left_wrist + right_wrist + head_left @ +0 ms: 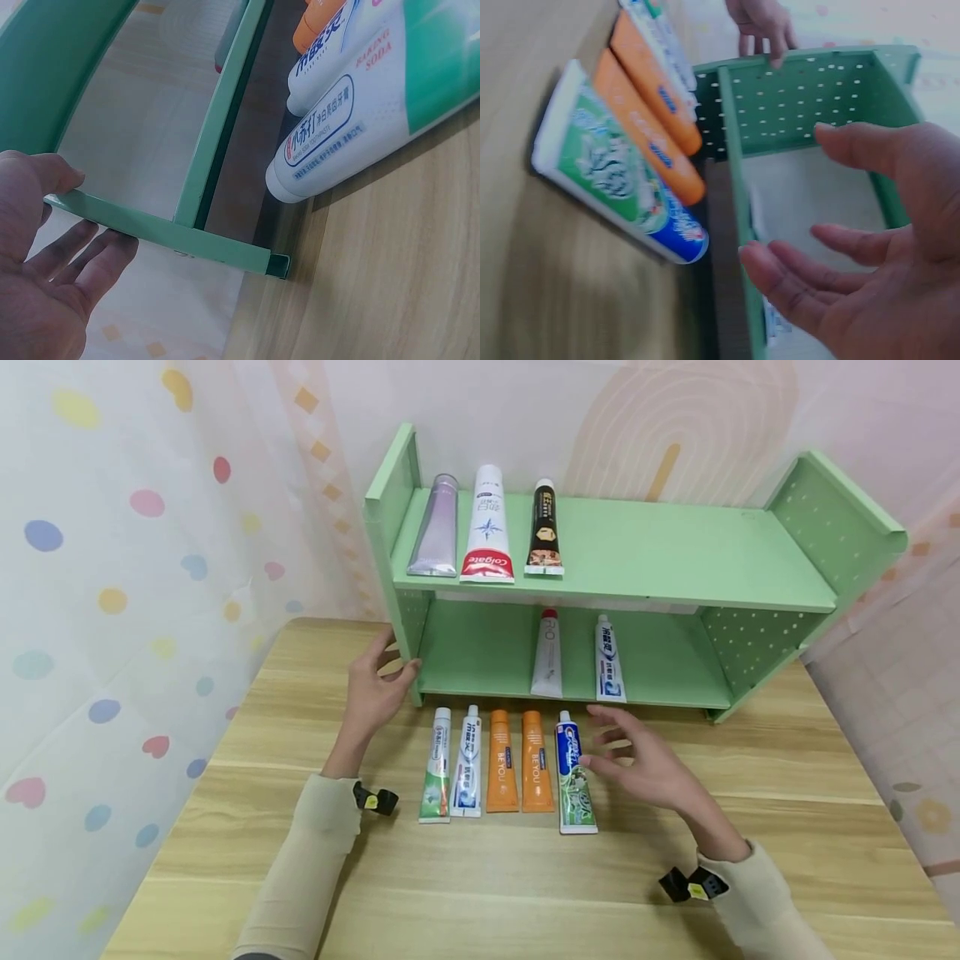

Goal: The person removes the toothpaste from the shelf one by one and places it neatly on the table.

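And here's the shelf up top, right of centre, on the table: three tubes left on its upper board, two tubes midway along the lower board. Five tubes lie in a row before it, left hand at the shelf's left end, right hand right of the row.

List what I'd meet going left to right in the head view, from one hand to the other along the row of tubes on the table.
Left hand, white-and-green tube, white-and-blue tube, first orange BE YOU tube, second orange BE YOU tube, blue-and-green tube, right hand.
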Available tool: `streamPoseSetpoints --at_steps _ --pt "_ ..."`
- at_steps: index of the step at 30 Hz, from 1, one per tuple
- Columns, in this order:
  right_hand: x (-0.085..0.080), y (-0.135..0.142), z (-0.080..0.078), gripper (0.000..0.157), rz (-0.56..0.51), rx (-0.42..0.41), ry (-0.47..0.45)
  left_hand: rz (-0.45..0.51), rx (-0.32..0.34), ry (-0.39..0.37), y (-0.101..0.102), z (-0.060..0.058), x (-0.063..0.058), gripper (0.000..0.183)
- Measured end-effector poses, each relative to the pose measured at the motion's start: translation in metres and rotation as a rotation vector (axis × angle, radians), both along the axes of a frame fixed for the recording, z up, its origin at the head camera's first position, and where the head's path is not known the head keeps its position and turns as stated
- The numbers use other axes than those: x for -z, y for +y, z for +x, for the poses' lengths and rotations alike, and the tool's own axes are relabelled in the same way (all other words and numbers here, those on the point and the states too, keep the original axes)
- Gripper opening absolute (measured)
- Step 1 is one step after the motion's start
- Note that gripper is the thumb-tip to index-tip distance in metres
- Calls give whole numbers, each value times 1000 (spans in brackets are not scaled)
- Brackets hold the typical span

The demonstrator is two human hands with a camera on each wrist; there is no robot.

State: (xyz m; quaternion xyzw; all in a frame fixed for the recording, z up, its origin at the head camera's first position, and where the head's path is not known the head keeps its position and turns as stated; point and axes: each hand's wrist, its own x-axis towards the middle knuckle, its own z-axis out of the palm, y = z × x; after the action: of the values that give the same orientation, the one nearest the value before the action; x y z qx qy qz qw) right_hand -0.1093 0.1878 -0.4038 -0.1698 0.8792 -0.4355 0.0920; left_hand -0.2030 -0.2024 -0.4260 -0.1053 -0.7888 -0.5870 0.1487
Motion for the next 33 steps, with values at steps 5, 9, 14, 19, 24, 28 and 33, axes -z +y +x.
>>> streamPoseSetpoints --at_steps 5,9,14,19,24,28,33 --pt "-14 0 -1 74 -93 -19 101 -8 -1 -21 5 9 -14 62" --pt "-26 -1 -1 80 -159 -21 170 -8 9 -21 9 18 -26 60" --pt "-40 -4 -2 87 -228 -41 281 -5 8 -17 9 19 -27 59" --pt "-58 -5 -3 91 -272 -52 338 0 10 -12 9 19 -27 59" --pt "-74 -4 -6 95 -325 -88 396 -5 8 -6 8 19 -27 59" --pt "-87 -6 -8 96 -341 -103 436 0 9 7 4 10 -14 60" --pt "-100 -9 -12 98 -373 -97 456 13 11 17 -2 0 2 63"
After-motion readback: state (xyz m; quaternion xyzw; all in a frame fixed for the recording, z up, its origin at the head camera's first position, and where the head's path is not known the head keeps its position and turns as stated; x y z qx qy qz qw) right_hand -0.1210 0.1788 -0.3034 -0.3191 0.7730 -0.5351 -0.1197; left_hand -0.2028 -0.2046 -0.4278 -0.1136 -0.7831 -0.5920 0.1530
